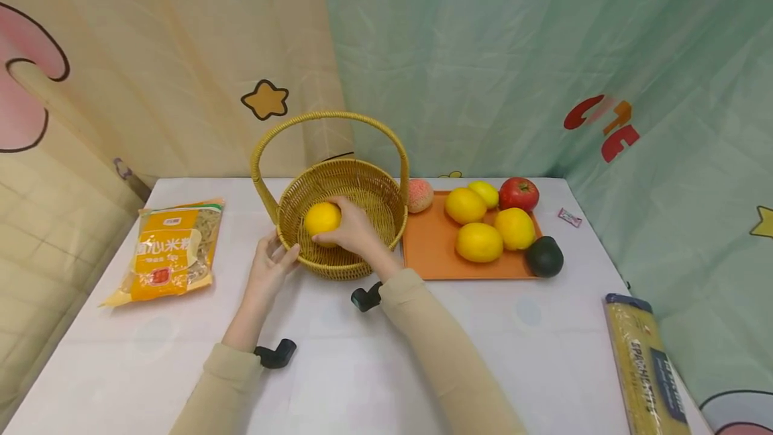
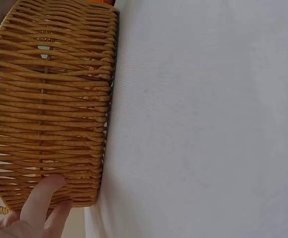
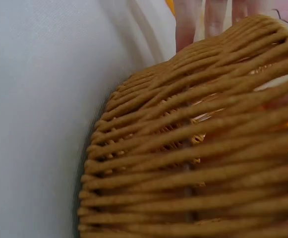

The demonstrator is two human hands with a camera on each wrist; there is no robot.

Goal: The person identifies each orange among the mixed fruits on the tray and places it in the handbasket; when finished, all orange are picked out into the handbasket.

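My right hand (image 1: 357, 230) reaches over the near rim into a woven basket (image 1: 377, 266) with a tall arched handle. It holds a yellow lemon (image 1: 322, 217) low inside, thumb and fingers about the fruit; more yellow shows just below. At the basket's left side is my left hand (image 1: 270, 266), its fingers resting against the outer wall and the thumb beside the rim. In the left wrist view, fingers (image 2: 44, 198) touch the weave near the base. The right wrist view is mostly filled by the basket wall (image 3: 183, 163), with left-hand fingers behind it.
Right of the basket lies an orange tray (image 1: 435, 257) with several lemons (image 1: 479, 242), a red fruit (image 1: 519, 194), a dark green avocado (image 1: 544, 257) and a pink peach (image 1: 419, 195) around its edges. A noodle bag (image 1: 172, 247) lies left, a spaghetti pack (image 1: 646, 361) right, a small wrapper (image 1: 570, 217) behind.
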